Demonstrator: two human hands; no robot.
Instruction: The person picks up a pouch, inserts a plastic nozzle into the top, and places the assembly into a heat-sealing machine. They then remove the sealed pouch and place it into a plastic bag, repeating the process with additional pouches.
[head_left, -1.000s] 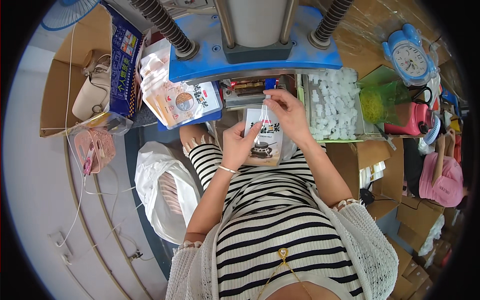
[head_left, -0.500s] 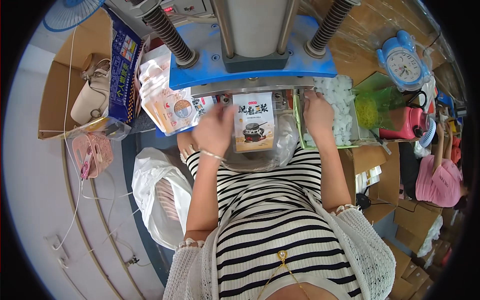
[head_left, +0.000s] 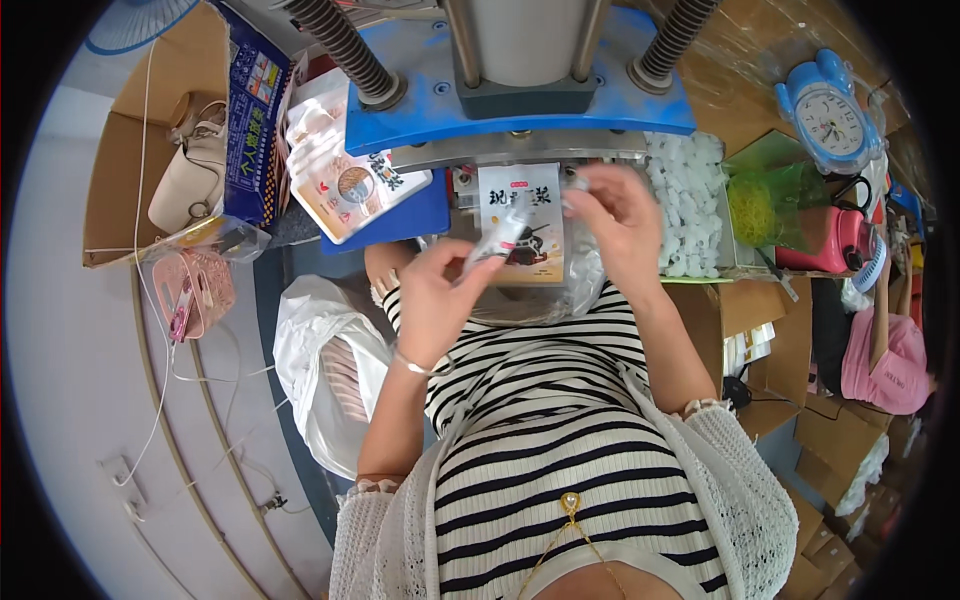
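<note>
Under the press, a printed pouch (head_left: 524, 268) with a white top and tan bottom hangs upright. In front of it, my left hand (head_left: 436, 292) is closed on a narrow white printed pouch (head_left: 503, 232), smeared by motion and tilted toward the right. My right hand (head_left: 622, 228) is raised at the pouch's right side. Its thumb and fingers pinch a small white plastic piece (head_left: 573, 193), blurred, so its exact kind is unclear. Left of the press, a fanned stack of printed pouches (head_left: 345, 200) rests on a blue tray (head_left: 395, 225).
The blue press (head_left: 520, 125) with spring columns spans the top. A bin of small translucent white pieces (head_left: 688, 205) stands on the right, near a blue alarm clock (head_left: 825, 115). At lower left sits a white plastic bag (head_left: 310, 340). A person in pink (head_left: 886, 362) works far right.
My left hand has come down from beside the stack and holds a pouch. My right hand has left the bin's edge, rising with a small white piece. The whole view has shifted slightly.
</note>
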